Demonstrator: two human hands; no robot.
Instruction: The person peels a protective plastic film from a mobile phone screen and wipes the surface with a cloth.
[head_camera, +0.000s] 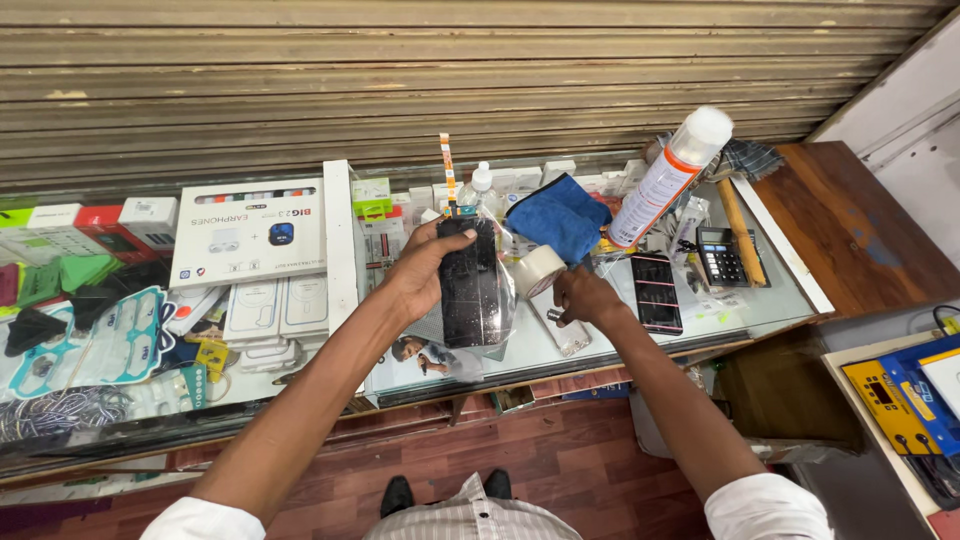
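- A glass counter stretched under both hands, with boxed goods on show beneath its top.
- Well to the left of the left hand lay a wide white flat box printed with small earbud pictures and a row of coloured dots along its far edge.
- Farther left of that box sat smaller cartons, one red and one white, with green packets just nearer the person.
- Beyond the right hand a tall white spray can with an orange band leaned on its side, its cap pointing away.
- Between the hands and a little beyond them a blue cloth lay bunched.
- The left hand was closed round the left edge of a black phone screen panel, holding it upright above the glass; a clear plastic sleeve hung about the panel.
- To the right of the right hand a dark phone lay flat, and past it a black calculator.
- A roll of pale tape stood just beyond the right hand, touching the panel's sleeve.
- The right hand was curled shut, pinching a small metal piece just right of the panel.
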